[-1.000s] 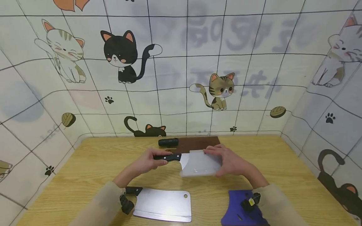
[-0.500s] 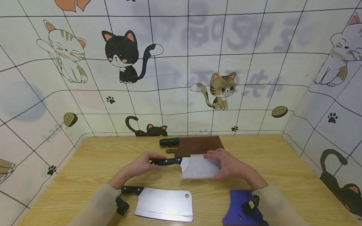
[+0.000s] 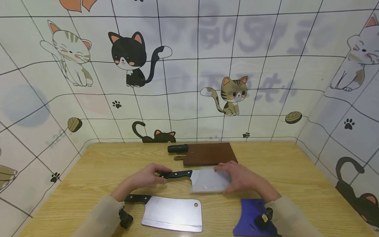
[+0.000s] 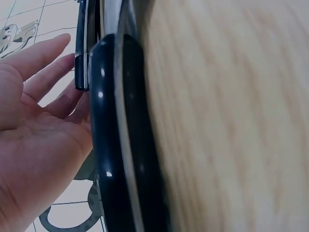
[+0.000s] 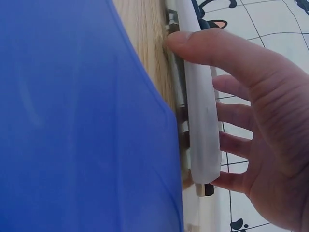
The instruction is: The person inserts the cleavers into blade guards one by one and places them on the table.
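Note:
In the head view a knife with a black riveted handle (image 3: pixel 179 174) has its broad blade inside a milky white blade cover (image 3: pixel 211 182). It lies low over the wooden table; contact is unclear. My right hand (image 3: pixel 244 179) grips the cover's right end, thumb at the near edge, fingers at the far edge. At the handle's butt is my left hand (image 3: pixel 146 177); in the left wrist view its fingers (image 4: pixel 46 79) are extended and the thumb stands apart. A bare cleaver (image 3: pixel 173 214), with black handle (image 4: pixel 108 130), lies nearer.
A blue flat plastic piece (image 3: pixel 251 219) with slots lies under my right forearm. Behind the knife are a brown cutting board (image 3: pixel 210 154) and a dark cylinder (image 3: pixel 177 148). A cat-patterned sheet (image 3: pixel 183 112) bounds the table (image 3: pixel 100 171) at the back.
The covered knife has come down and nearer to me. My left fingers have loosened and slid back toward the handle's butt; my right hand keeps its grip on the cover.

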Tool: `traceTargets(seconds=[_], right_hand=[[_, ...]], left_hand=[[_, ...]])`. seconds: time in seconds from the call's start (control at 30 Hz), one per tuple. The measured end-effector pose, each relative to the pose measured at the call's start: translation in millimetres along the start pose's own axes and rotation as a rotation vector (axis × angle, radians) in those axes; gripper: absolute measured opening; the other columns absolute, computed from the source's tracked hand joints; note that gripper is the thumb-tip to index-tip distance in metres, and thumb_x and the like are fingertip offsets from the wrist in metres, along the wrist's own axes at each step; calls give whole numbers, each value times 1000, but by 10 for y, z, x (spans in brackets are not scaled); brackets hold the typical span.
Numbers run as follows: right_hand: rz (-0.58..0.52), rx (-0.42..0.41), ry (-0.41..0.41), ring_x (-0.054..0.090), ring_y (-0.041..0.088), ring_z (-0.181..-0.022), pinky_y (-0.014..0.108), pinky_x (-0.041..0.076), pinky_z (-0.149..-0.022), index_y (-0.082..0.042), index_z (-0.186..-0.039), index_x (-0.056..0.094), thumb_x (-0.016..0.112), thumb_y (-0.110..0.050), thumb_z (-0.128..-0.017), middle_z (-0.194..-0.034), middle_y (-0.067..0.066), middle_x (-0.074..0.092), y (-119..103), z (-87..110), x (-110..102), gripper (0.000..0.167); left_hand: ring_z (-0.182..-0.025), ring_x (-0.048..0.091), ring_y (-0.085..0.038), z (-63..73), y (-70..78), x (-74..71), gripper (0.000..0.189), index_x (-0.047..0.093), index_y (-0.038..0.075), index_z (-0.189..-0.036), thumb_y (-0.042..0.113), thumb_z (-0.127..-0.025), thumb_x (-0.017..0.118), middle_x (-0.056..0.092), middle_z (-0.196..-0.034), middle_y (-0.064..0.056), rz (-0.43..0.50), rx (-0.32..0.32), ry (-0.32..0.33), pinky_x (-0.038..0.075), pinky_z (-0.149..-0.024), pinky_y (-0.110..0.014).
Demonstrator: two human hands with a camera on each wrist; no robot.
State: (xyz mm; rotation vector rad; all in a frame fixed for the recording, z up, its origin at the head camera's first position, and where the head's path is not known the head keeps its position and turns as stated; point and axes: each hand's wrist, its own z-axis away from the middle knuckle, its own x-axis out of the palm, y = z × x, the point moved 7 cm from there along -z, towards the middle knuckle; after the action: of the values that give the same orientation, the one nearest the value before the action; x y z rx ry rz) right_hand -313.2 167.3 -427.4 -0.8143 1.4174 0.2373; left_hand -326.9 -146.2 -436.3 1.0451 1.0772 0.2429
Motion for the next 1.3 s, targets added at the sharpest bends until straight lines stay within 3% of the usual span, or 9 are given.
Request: traceTargets(seconds=[0.3,0.5,0.6,0.8,0.97,1.13,1.3], right_hand=[[19,10,0,54,33,-115,48,47,-89,-11,-138,64,90,-43,-63,-136,11,63,-13,3,25,86],[25,-2,7,54,33,-113,49,46,-88,-9,-137,64,90,-46,-64,-132,6,66,-25,0,33,86],[30,-12,5,54,35,-115,51,46,-89,-8,-136,65,90,-46,-66,-134,9,65,-23,13,28,84],[36,9,-5,52,41,-121,56,46,-95,-3,-140,61,92,-46,-68,-139,18,60,29,119,-26,89],[-15,56,-8,49,45,-128,60,43,-98,0,-145,54,91,-44,-73,-143,19,57,108,317,-120,92],[-35,88,2,50,40,-127,56,45,-98,-1,-149,51,87,-39,-80,-143,15,57,157,552,-194,86],[-67,46,18,53,35,-122,52,47,-95,-2,-148,51,83,-40,-85,-141,14,58,122,750,-265,80]], left_hand=[[-121,57,-31,-35,-1,55,36,69,0,-129,9,-94,71,66,-130,-14,-25,-23,6,44,-102,-53],[-105,56,-24,0,13,58,38,67,-1,-130,10,-94,72,65,-122,-10,-53,-11,-8,45,-92,-44],[-107,54,-25,43,15,42,42,65,-1,-134,12,-94,73,63,-123,-9,-61,-14,-18,45,-91,-44],[-123,50,-38,197,48,-43,53,58,-1,-140,13,-92,74,57,-138,-15,-66,28,-36,46,-95,-52],[-123,47,-40,326,72,-92,55,57,-1,-141,15,-91,75,55,-140,-17,-75,56,-36,46,-93,-52],[-123,47,-40,511,54,-158,56,58,0,-141,19,-91,77,56,-139,-17,-81,58,-29,45,-94,-56],[-121,48,-42,775,34,-232,58,58,-1,-140,20,-90,78,57,-138,-20,-63,62,-11,47,-88,-45]])
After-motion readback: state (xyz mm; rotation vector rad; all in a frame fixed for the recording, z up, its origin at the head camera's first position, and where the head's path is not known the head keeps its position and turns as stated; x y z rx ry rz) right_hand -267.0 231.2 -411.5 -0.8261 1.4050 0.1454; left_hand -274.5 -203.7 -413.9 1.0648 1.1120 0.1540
